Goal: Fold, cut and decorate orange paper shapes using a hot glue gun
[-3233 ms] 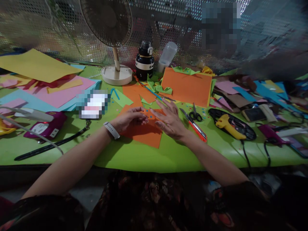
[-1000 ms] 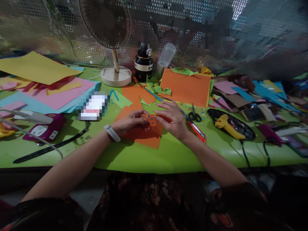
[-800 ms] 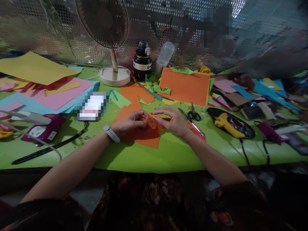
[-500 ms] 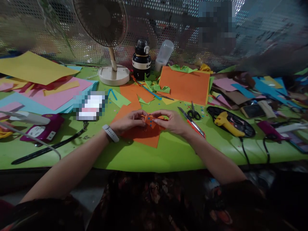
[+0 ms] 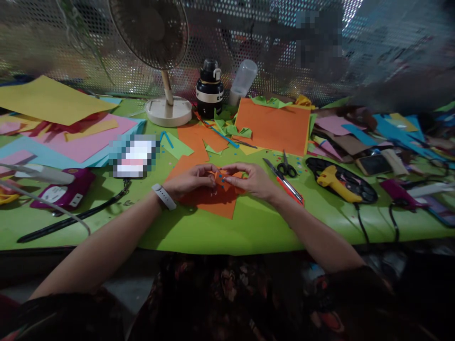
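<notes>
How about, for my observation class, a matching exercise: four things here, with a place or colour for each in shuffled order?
1. dotted orange piece
2. wristband
3. scissors
4. black bottle

A. white
B. between the fan and the clear bottle
C. held by the left hand and right hand
D. beside the red cutter

Pairs: 1-C, 2-A, 3-D, 4-B

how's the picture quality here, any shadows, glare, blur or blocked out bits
Head view: dim light, dark shadow below the left hand on the orange sheet; head view: pale sheen on the green table at front right; head view: mosaic blocks cover the bright screen; head view: upper right looks blurred.
</notes>
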